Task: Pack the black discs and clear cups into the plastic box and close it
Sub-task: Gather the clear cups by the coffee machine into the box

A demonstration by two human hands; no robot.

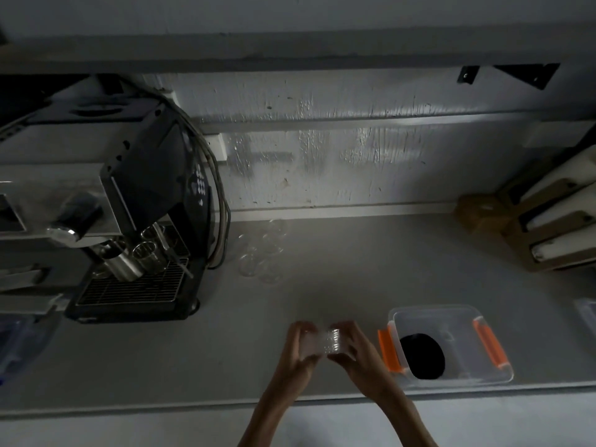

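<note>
Both hands meet over the grey counter (322, 295), the left hand (298, 345) and right hand (353, 345) clasping a stack of clear cups (325, 341) between them. Just right of them the plastic box (451, 312) stands open with black discs (422, 356) inside, while more clear cups (261, 253) sit farther back beside the coffee machine (138, 227)

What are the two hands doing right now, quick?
Left hand: closed on one end of the stack of clear cups.
Right hand: closed on the other end of the same stack.
</note>
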